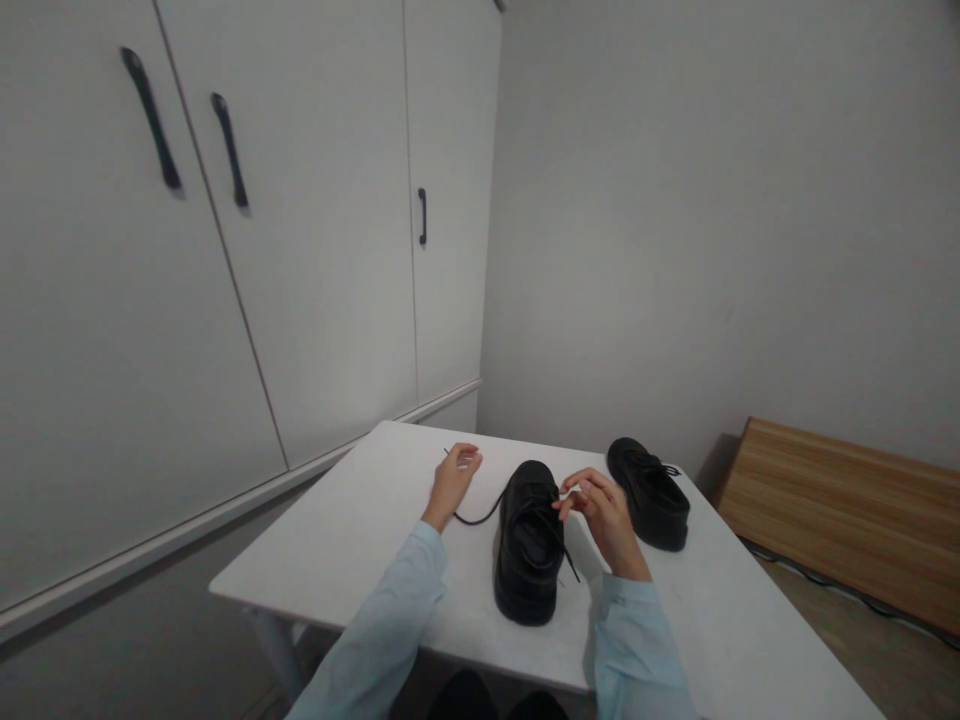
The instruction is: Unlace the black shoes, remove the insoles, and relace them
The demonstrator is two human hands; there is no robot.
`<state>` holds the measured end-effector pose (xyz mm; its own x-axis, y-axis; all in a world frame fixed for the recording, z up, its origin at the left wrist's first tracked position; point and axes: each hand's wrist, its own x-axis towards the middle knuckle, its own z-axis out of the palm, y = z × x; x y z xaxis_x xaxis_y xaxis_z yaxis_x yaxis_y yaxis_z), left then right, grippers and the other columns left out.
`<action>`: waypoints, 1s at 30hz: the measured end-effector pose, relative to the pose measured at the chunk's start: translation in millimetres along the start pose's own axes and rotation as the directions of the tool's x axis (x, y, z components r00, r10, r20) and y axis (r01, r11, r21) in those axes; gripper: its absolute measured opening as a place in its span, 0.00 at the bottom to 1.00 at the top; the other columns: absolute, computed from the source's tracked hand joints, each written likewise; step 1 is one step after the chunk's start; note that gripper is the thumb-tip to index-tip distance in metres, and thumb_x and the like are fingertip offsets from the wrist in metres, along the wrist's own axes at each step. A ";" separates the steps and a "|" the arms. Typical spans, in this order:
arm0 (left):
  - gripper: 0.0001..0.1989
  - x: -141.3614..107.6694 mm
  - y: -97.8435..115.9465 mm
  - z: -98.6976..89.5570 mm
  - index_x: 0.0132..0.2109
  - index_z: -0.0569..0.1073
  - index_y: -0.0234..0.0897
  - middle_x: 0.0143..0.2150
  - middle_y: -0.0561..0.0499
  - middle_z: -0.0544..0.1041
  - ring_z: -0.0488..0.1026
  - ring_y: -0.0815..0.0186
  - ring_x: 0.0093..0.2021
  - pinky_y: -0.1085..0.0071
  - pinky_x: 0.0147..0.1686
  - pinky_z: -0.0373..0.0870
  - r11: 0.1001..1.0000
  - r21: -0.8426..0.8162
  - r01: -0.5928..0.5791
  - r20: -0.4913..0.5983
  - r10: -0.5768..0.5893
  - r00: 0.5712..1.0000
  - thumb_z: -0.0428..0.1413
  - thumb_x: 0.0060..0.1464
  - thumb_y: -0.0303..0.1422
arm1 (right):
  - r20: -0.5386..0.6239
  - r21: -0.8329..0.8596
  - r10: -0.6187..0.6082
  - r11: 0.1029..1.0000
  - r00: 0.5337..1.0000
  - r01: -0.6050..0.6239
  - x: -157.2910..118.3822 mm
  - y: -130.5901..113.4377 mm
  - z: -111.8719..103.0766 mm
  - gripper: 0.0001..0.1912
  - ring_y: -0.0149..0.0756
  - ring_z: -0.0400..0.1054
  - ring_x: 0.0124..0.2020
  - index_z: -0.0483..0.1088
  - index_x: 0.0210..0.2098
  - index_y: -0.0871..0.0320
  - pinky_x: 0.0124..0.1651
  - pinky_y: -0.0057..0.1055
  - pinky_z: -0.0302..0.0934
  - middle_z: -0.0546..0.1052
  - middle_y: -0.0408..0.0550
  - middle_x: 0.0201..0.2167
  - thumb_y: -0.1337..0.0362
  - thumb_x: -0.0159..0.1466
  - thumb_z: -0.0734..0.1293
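Observation:
A black lace-up shoe rests on the white table in front of me, toe pointing away. My left hand is left of it, fingers loosely bent with the thumb apart. One black shoelace runs from the shoe toward this hand and passes behind it, its tip showing beyond the knuckles. At the shoe's right side is my right hand, fingers bent and spread, the fingertips close to the laces; I cannot tell whether they touch. Another lace end hangs over the shoe's right edge.
A second black shoe, its lace tied, stands to the right on the white table. White cupboards with dark handles line the left. A wood-grain board is beyond the table's right edge, by the grey wall.

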<state>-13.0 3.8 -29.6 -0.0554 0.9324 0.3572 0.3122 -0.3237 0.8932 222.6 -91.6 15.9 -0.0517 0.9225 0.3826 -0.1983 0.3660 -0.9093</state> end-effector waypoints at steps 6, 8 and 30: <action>0.16 1.0 -20.6 -17.4 0.46 0.68 0.36 0.45 0.41 0.73 0.70 0.52 0.47 0.61 0.42 0.65 0.721 0.652 0.233 -0.149 -0.180 0.972 0.52 0.54 0.41 | -0.101 -0.208 -0.121 0.973 0.988 0.098 5.1 6.7 -4.9 0.10 0.33 0.64 0.25 0.67 0.26 0.57 0.32 0.31 0.62 0.70 0.43 0.23 0.58 0.59 0.65; 0.18 -0.9 -22.5 -16.9 0.47 0.68 0.36 0.46 0.40 0.71 0.69 0.50 0.48 0.59 0.41 0.64 0.625 0.736 0.260 -0.160 -0.213 0.964 0.51 0.54 0.44 | -0.110 -0.256 -0.151 0.959 0.982 0.118 5.6 4.9 -4.5 0.09 0.33 0.64 0.26 0.68 0.26 0.56 0.33 0.31 0.60 0.70 0.42 0.23 0.59 0.59 0.65; 0.06 3.5 -1.4 -7.2 0.37 0.68 0.38 0.34 0.49 0.78 0.74 0.64 0.36 0.71 0.37 0.64 0.905 0.424 0.036 -0.012 -0.034 0.999 0.49 0.58 0.34 | -0.022 -0.463 -0.150 0.878 0.988 0.123 10.0 18.6 0.8 0.10 0.42 0.68 0.39 0.73 0.33 0.57 0.43 0.36 0.60 0.76 0.48 0.34 0.59 0.60 0.63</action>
<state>-20.5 6.3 -27.6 -0.0774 0.9407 0.3304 0.6830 -0.1914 0.7049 217.6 -75.7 2.9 0.0005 0.8596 0.5109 0.2733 0.4913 -0.8270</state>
